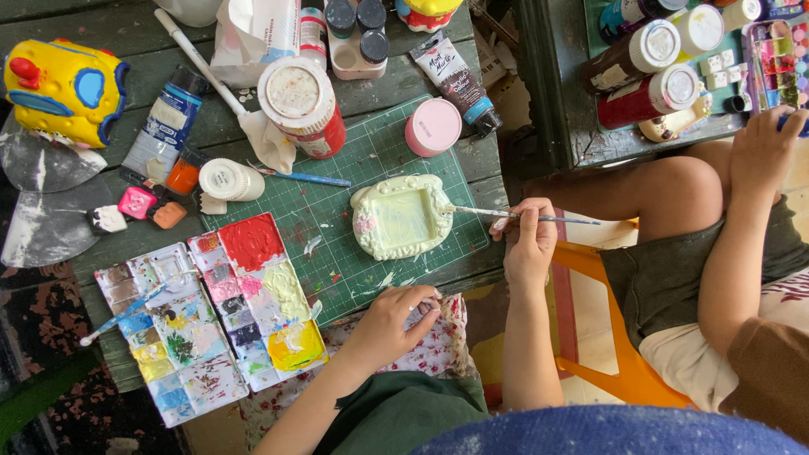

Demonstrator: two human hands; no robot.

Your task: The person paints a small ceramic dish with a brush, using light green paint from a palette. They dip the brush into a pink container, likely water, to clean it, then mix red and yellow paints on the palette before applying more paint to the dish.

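A pale green plaster frame (400,217) with a scalloped rim lies on a green cutting mat (354,168). My right hand (529,240) grips a thin paintbrush (489,212) whose tip touches the frame's right edge. My left hand (394,320) rests at the table's near edge, just below the mat, fingers curled and holding nothing I can see. A paint palette (253,291) with red, yellow, pink and blue wells sits left of that hand.
Paint jars (300,103), a pink lid (433,126), tubes (459,80) and a yellow figurine (63,88) crowd the table. Another person (716,244) sits on an orange chair at right, hand (763,147) on a second table with jars (649,97).
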